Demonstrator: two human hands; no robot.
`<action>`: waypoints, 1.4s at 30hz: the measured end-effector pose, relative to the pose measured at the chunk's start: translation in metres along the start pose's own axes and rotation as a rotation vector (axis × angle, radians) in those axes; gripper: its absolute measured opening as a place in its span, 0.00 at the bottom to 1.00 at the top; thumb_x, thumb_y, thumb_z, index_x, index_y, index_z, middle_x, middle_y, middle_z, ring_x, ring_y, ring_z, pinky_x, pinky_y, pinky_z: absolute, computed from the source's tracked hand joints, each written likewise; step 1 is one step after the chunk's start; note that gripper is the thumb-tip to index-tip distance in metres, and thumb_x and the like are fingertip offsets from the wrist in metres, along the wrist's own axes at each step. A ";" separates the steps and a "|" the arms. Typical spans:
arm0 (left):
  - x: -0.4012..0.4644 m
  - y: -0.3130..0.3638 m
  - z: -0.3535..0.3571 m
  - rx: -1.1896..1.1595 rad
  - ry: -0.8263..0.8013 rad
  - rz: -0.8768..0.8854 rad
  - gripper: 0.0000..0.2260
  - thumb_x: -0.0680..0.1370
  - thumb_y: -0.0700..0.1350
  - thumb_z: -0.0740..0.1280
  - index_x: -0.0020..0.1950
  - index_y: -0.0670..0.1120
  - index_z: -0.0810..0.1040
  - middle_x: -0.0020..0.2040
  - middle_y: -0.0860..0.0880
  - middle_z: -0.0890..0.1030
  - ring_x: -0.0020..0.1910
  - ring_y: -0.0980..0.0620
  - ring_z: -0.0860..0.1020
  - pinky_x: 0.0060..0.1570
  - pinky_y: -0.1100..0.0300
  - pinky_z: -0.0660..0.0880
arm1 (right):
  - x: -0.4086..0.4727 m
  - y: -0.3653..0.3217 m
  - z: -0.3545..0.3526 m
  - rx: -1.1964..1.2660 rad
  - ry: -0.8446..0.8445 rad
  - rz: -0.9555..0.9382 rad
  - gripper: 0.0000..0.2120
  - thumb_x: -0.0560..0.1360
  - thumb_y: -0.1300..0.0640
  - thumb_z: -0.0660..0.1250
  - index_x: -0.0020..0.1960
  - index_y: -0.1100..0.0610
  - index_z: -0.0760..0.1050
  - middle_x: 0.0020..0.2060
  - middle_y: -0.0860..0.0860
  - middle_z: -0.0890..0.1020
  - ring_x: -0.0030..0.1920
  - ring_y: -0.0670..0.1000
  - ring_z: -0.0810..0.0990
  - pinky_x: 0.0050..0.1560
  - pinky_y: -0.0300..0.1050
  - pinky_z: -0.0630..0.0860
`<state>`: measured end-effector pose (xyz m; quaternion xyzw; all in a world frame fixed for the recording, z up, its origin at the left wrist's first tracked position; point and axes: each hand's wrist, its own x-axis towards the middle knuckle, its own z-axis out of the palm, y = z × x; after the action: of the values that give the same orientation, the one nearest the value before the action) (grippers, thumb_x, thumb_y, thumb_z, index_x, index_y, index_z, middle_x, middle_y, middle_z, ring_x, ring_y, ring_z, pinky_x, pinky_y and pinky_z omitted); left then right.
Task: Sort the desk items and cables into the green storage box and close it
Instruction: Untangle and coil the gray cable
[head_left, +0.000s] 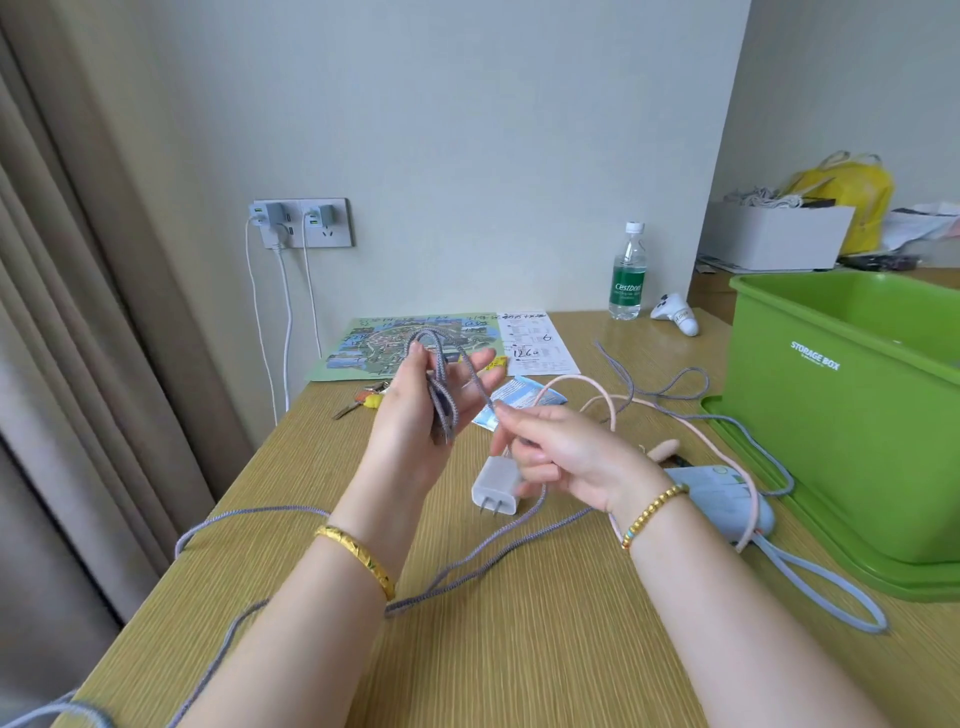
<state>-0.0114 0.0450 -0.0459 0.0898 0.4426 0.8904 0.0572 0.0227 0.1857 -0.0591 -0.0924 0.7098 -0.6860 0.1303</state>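
- Left hand raised, fingers spread; thumb holds grey cable coils against the palm.
- Right hand pinches the same cable, white charger just below its fingers.
- Slack lies across the counter.
- Green box at right, open.

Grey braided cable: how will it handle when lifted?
Likely floppy: the grey braided cable sags in loops from the left hand and trails over the desk. Slack could snag the pink cable it crosses. The white charger under the right hand may swing.

Curtain, wall socket, yellow bag
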 end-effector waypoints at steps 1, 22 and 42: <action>0.000 0.000 0.002 -0.019 0.038 0.007 0.15 0.82 0.52 0.50 0.55 0.43 0.68 0.33 0.46 0.82 0.31 0.48 0.82 0.43 0.56 0.81 | -0.001 0.000 0.002 -0.030 -0.047 0.016 0.19 0.79 0.49 0.57 0.36 0.58 0.74 0.18 0.44 0.61 0.18 0.43 0.57 0.25 0.37 0.67; 0.008 0.027 -0.016 0.221 0.298 0.277 0.12 0.83 0.41 0.51 0.40 0.46 0.65 0.32 0.50 0.67 0.21 0.57 0.69 0.22 0.66 0.68 | -0.007 -0.007 -0.006 0.024 0.078 0.041 0.10 0.78 0.58 0.62 0.39 0.60 0.74 0.19 0.45 0.65 0.19 0.42 0.60 0.32 0.40 0.80; -0.013 0.000 -0.010 1.115 -0.565 -0.168 0.16 0.77 0.47 0.65 0.61 0.41 0.70 0.37 0.46 0.72 0.41 0.58 0.73 0.34 0.65 0.69 | -0.008 -0.010 -0.017 0.092 0.033 -0.382 0.11 0.76 0.52 0.61 0.47 0.57 0.80 0.22 0.43 0.62 0.21 0.41 0.56 0.19 0.31 0.53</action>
<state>-0.0011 0.0345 -0.0530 0.3026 0.8137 0.4601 0.1861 0.0248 0.2037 -0.0477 -0.2081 0.6493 -0.7314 -0.0097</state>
